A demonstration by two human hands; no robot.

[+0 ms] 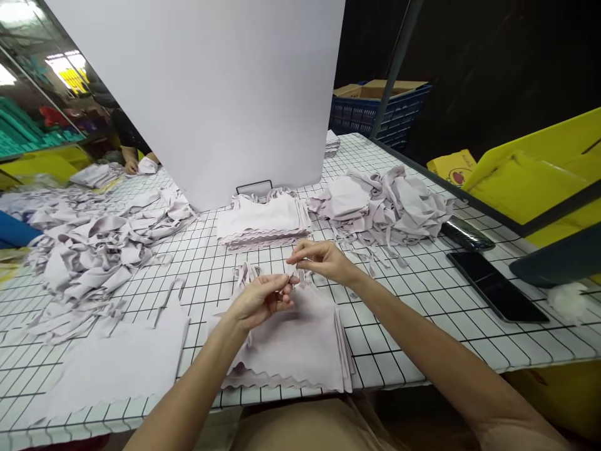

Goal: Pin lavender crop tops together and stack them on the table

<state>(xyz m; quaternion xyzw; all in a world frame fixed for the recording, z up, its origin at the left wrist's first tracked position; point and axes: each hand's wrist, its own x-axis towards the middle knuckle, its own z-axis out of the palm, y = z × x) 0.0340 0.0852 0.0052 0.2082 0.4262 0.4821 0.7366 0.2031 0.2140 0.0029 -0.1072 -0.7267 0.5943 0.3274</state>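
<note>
In front of me lies a stack of pale lilac camisoles (300, 338) with wavy hems towards me and straps at the far end. Above its far end, my left hand (263, 299) is closed in a pinch on a thin camisole strap (295, 277). Just beyond and to the right, my right hand (326, 260) has thumb and forefinger drawn close together; whatever lies between them is too small to make out. A single camisole (126, 357) lies flat on the left, its thin straps stretching away from me.
Another camisole stack (260, 219) stands behind, below a large white board (211, 94). Heaps of fabric lie left (103, 250) and right (389, 200). A phone (498, 285) and dark roll (467, 233) lie on the right of the checked tabletop (375, 351). A co-worker's hand (131, 164) shows far left.
</note>
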